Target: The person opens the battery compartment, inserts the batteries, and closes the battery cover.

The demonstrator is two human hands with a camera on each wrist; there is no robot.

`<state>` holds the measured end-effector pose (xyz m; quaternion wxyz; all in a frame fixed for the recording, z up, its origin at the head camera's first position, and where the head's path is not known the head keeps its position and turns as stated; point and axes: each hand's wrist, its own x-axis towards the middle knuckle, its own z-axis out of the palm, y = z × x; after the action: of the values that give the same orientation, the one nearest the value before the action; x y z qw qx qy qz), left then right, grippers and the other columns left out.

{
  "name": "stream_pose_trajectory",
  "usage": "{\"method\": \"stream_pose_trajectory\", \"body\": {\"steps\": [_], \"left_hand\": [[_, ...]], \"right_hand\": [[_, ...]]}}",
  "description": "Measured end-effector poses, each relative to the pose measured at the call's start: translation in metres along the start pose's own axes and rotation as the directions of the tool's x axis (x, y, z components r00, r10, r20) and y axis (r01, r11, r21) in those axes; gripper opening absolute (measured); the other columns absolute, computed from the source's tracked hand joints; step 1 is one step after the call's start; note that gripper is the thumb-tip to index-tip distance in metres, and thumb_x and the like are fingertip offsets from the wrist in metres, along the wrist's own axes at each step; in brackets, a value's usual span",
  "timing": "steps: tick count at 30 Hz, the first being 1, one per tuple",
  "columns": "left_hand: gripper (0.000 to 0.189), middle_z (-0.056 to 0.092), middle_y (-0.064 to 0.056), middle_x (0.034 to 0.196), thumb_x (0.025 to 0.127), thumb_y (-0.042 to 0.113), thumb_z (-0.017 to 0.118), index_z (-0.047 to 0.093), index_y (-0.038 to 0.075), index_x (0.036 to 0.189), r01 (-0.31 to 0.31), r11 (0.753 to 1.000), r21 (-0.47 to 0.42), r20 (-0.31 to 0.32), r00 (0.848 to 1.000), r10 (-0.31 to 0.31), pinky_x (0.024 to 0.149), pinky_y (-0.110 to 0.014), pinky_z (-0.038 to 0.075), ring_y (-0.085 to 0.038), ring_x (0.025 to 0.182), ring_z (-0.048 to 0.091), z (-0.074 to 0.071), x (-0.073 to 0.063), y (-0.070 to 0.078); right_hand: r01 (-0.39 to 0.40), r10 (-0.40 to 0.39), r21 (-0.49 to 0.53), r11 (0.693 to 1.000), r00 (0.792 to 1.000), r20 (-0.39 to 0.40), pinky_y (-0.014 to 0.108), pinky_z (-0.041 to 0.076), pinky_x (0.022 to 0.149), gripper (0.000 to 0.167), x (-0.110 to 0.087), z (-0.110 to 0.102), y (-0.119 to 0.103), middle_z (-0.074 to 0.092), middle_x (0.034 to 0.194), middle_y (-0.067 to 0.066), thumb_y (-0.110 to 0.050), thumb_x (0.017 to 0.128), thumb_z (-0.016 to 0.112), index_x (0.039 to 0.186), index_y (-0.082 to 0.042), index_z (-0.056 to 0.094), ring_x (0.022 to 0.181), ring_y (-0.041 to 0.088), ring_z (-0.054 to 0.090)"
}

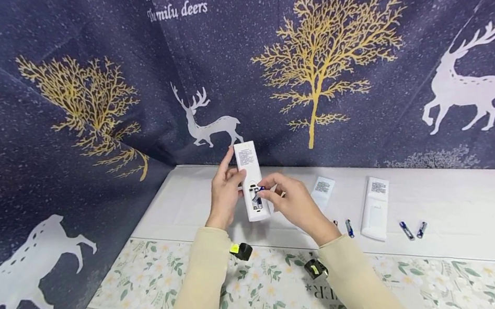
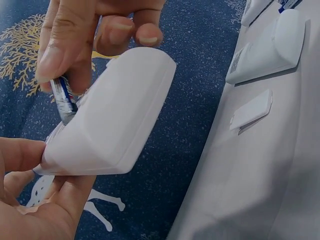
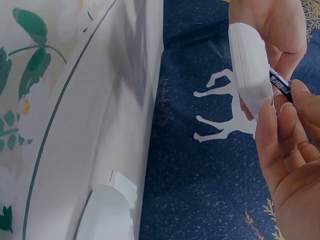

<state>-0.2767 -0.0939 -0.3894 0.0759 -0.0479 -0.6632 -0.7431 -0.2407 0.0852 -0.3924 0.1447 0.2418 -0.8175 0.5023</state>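
A white remote control (image 1: pixel 249 172) is held up above the table by my left hand (image 1: pixel 223 195), back side toward the head camera. Its battery compartment (image 1: pixel 254 195) is uncovered. My right hand (image 1: pixel 296 203) pinches a blue and silver battery (image 2: pixel 64 100) between thumb and fingers, slanted with its lower end at the compartment. In the right wrist view the same battery (image 3: pixel 281 84) sticks out from the remote's edge, and right fingertips are right at the casing. The left thumb lies along the remote's side in the head view.
Two more white remotes lie on the table (image 1: pixel 453 199), one nearer the back (image 1: pixel 323 192) and one farther right (image 1: pixel 375 210). Loose batteries (image 1: pixel 407 231) lie close by. A small white cover (image 2: pixel 252 109) rests on the tabletop. A patterned cloth (image 1: pixel 245 70) hangs behind.
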Motion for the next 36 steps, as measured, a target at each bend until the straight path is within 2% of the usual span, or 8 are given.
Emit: {"method": "stream_pose_trajectory", "body": {"steps": [7, 15, 20, 24, 30, 33, 36], "left_hand": [[0.067, 0.067, -0.014, 0.116, 0.106, 0.004, 0.058, 0.041, 0.032, 0.166, 0.003, 1.000, -0.010, 0.006, 1.000, -0.003, 0.077, -0.032, 0.060, -0.020, 0.096, 0.068, 0.001, 0.001, -0.001], [0.067, 0.066, -0.014, 0.117, 0.107, 0.006, 0.058, 0.039, 0.032, 0.166, 0.004, 1.000, -0.003, 0.018, 1.000, -0.003, 0.082, -0.042, 0.060, -0.022, 0.097, 0.067, 0.002, 0.000, -0.003], [0.067, 0.067, -0.012, 0.116, 0.107, 0.008, 0.059, 0.041, 0.037, 0.165, 0.000, 1.000, 0.023, 0.020, 1.000, -0.001, 0.079, -0.039, 0.059, -0.020, 0.094, 0.066, 0.002, 0.001, -0.004], [0.067, 0.067, -0.012, 0.115, 0.107, 0.008, 0.058, 0.041, 0.040, 0.164, -0.008, 0.999, 0.031, 0.024, 1.000, 0.007, 0.076, -0.036, 0.058, -0.019, 0.091, 0.066, 0.003, 0.000, -0.004], [0.068, 0.068, -0.013, 0.116, 0.106, 0.007, 0.060, 0.041, 0.036, 0.165, -0.010, 0.999, 0.032, 0.034, 0.999, 0.009, 0.074, -0.031, 0.059, -0.020, 0.091, 0.068, 0.007, -0.001, -0.003], [0.068, 0.068, -0.013, 0.115, 0.106, 0.008, 0.060, 0.041, 0.035, 0.165, -0.010, 0.999, 0.041, 0.048, 0.999, 0.008, 0.073, -0.031, 0.059, -0.020, 0.093, 0.068, 0.011, -0.002, -0.003], [0.068, 0.066, -0.012, 0.114, 0.106, 0.009, 0.060, 0.041, 0.037, 0.165, -0.014, 0.999, 0.050, 0.065, 0.998, 0.011, 0.074, -0.031, 0.058, -0.020, 0.094, 0.067, 0.013, -0.003, -0.003]], "right_hand": [[0.065, -0.065, -0.009, 0.998, 0.998, -0.025, 0.028, 0.058, 0.055, 0.020, -0.001, 0.004, 0.001, 0.070, 0.102, 0.008, -0.002, 0.095, 0.078, 0.114, -0.003, 0.076, 0.068, 0.015, 0.063], [0.087, -0.089, -0.058, 0.995, 0.995, -0.040, 0.025, 0.051, 0.055, 0.014, 0.000, 0.007, 0.003, 0.070, 0.098, 0.003, 0.000, 0.092, 0.081, 0.105, -0.006, 0.077, 0.068, 0.013, 0.058], [0.087, -0.091, -0.066, 0.994, 0.994, -0.064, 0.025, 0.054, 0.059, 0.019, -0.001, 0.009, 0.004, 0.068, 0.100, 0.005, -0.002, 0.093, 0.081, 0.111, -0.003, 0.076, 0.071, 0.014, 0.061], [0.041, -0.046, -0.051, 0.998, 0.993, -0.111, 0.031, 0.058, 0.069, 0.033, 0.000, 0.010, 0.005, 0.065, 0.110, 0.012, -0.006, 0.096, 0.079, 0.128, -0.001, 0.070, 0.079, 0.022, 0.066], [-0.130, 0.133, 0.029, 0.991, 0.983, -0.125, 0.041, 0.060, 0.073, 0.060, 0.000, 0.011, 0.004, 0.065, 0.127, 0.019, -0.020, 0.104, 0.073, 0.157, -0.007, 0.048, 0.090, 0.031, 0.069], [-0.188, 0.192, 0.050, 0.981, 0.976, -0.103, 0.041, 0.059, 0.073, 0.065, 0.000, 0.011, 0.004, 0.066, 0.128, 0.017, -0.025, 0.105, 0.072, 0.162, -0.012, 0.043, 0.088, 0.030, 0.069], [-0.197, 0.201, 0.054, 0.979, 0.975, -0.094, 0.040, 0.057, 0.073, 0.065, 0.000, 0.011, 0.005, 0.065, 0.128, 0.017, -0.025, 0.105, 0.071, 0.163, -0.013, 0.042, 0.087, 0.030, 0.068]]}}
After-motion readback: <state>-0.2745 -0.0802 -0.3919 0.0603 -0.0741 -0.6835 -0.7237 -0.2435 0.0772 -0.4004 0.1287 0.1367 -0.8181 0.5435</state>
